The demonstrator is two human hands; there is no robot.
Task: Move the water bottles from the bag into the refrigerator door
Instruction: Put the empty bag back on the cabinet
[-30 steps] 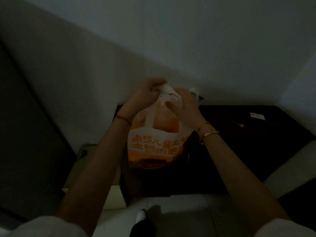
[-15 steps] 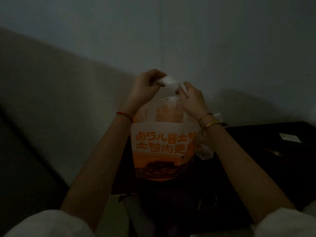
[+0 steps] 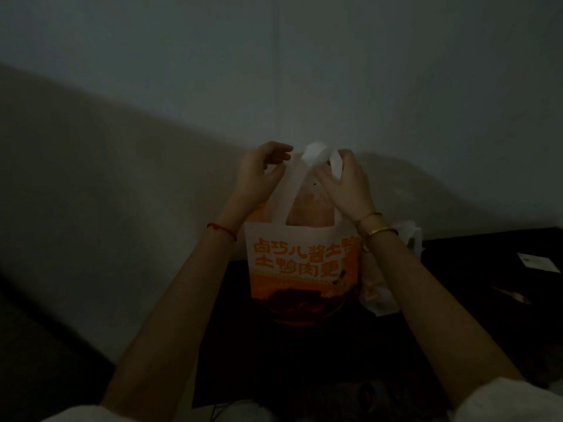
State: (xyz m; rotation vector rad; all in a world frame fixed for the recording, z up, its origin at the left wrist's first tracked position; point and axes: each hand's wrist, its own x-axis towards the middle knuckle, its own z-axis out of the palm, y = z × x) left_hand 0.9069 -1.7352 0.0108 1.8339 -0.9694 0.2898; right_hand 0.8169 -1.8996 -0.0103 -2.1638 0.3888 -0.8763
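A white and orange plastic bag (image 3: 300,260) with orange lettering stands on a dark table (image 3: 475,303) in a dim room. Its white handles are gathered into a knot (image 3: 315,153) at the top. My left hand (image 3: 260,172) is at the left of the knot, fingers curled and pinching the left handle strip. My right hand (image 3: 345,181) grips the right handle strip beside the knot. No water bottles show; the bag's contents are hidden. No refrigerator is in view.
A second crumpled white bag (image 3: 396,269) lies behind my right forearm. A small white card (image 3: 537,261) and a thin object (image 3: 511,295) lie on the table at the right. A plain wall (image 3: 274,71) rises right behind the table.
The view has tilted up and the bag stands higher in it. My hands have moved slightly apart at the knot, and the handles now look looser between them.
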